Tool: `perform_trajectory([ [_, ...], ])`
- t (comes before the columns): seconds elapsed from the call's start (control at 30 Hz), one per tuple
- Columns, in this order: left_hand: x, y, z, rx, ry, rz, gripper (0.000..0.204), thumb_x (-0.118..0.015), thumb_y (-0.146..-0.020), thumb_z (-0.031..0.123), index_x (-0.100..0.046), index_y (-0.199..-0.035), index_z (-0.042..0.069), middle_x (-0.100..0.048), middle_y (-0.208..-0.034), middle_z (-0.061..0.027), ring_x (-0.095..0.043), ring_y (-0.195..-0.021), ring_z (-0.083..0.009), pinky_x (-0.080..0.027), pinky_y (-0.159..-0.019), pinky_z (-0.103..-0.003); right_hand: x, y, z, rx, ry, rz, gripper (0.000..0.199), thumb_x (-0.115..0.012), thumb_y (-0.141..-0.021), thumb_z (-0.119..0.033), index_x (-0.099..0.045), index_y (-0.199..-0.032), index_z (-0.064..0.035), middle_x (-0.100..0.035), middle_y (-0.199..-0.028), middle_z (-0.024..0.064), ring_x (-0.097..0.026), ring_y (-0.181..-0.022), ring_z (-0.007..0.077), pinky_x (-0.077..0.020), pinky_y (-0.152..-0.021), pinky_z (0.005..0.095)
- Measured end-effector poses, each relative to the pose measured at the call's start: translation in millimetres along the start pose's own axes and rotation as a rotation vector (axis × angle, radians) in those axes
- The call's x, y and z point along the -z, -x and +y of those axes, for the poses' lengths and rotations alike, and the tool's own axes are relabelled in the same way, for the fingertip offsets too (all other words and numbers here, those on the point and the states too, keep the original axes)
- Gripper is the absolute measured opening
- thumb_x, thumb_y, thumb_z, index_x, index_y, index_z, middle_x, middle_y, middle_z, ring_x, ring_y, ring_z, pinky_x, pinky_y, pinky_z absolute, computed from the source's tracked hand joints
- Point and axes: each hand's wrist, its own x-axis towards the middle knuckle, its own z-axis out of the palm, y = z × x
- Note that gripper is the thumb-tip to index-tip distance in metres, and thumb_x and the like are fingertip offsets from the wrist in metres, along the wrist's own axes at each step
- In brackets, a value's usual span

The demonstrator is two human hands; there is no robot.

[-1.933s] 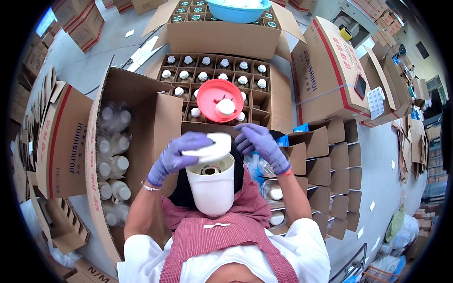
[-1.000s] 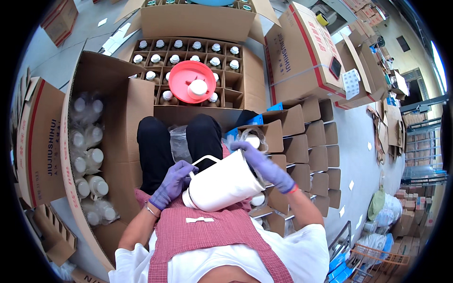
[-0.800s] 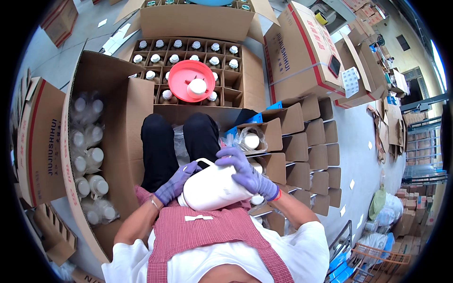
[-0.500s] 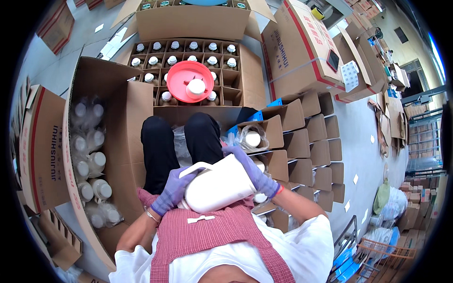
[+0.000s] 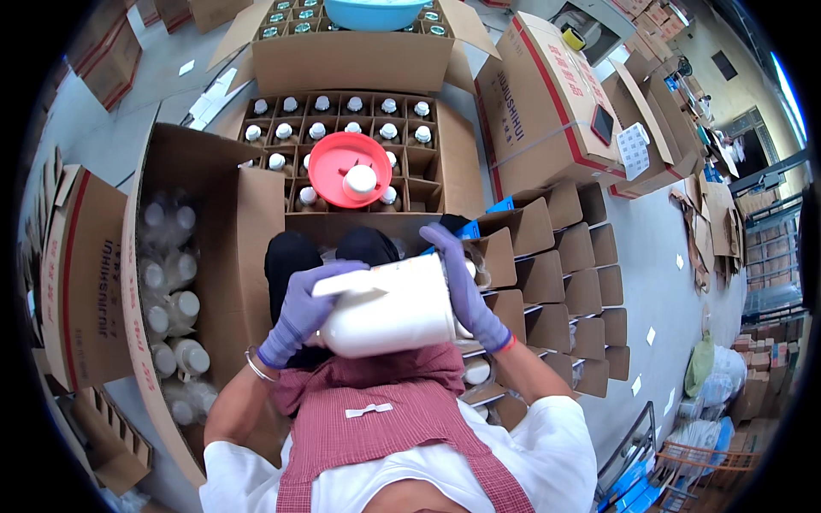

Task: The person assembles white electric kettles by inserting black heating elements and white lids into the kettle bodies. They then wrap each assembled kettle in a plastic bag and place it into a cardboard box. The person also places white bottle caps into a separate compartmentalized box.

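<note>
Fingers point(image 5: 315, 289) of the left hand point(image 5: 295, 315), in a purple glove, curl around the handle side of a large white jug point(image 5: 392, 308), while the right hand point(image 5: 469, 289), gloved the same, wraps over the jug's far end with its fingers spread along the wall. Both hands grip the jug, which lies tipped on its side above the person's lap, just over a red checked apron point(image 5: 385, 419). Ahead of the knees stands an open brown carton with dividers point(image 5: 445, 162), its cells filled with small white-capped bottles point(image 5: 316, 131); a red funnel point(image 5: 349, 169) sits on top of them with a white cap at its middle. To the left, another open carton point(image 5: 150, 248) holds clear plastic bottles lying loose. To the right, a grid of empty cardboard dividers point(image 5: 556, 274) spreads out beside the jug. Farther ahead, a second carton of capped bottles carries a light blue basin point(image 5: 376, 10) on top. A closed brown box with red stripes point(image 5: 539, 94) stands at the upper right, with a white square label point(image 5: 634, 147) on a neighbouring box.
</note>
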Motion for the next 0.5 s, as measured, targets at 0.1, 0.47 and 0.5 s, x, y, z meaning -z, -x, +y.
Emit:
perform_trajectory([
  [0.1, -9, 2, 6, 0.119, -0.006, 0.050, 0.033, -0.048, -0.083, 0.005, -0.072, -0.105, -0.002, -0.073, -0.102, -0.0101, -0.067, -0.102, -0.0186, -0.051, -0.096, -0.034, 3, -6, -18, 0.383, 0.185, -0.142, 0.057, -0.052, -0.093, -0.042, -0.049, -0.136, -0.0045, -0.046, -0.140, 0.0168, -0.042, -0.134, 0.0287, -0.0309, -0.114, 0.0390],
  [0.47, -9, -17, 22, -0.100, -0.164, 0.071, 0.030, -0.052, -0.089, 0.016, -0.071, -0.105, -0.001, -0.071, -0.108, -0.0122, -0.066, -0.106, -0.0187, -0.052, -0.092, -0.035, -3, -8, -1, 0.078, -0.323, 0.049, 0.046, -0.056, -0.095, -0.014, -0.044, -0.138, -0.0030, -0.044, -0.141, 0.0114, -0.047, -0.128, 0.0230, -0.0395, -0.108, 0.0345],
  [0.5, -9, -23, 26, -0.497, -0.589, -0.048, 0.029, -0.055, -0.086, 0.018, -0.070, -0.105, 0.001, -0.070, -0.109, -0.0131, -0.065, -0.111, -0.0265, -0.045, -0.102, -0.043, -6, -11, 9, -0.022, -0.453, 0.084, 0.049, -0.059, -0.093, -0.008, -0.042, -0.139, -0.0040, -0.045, -0.139, 0.0103, -0.049, -0.127, 0.0208, -0.0414, -0.106, 0.0336],
])
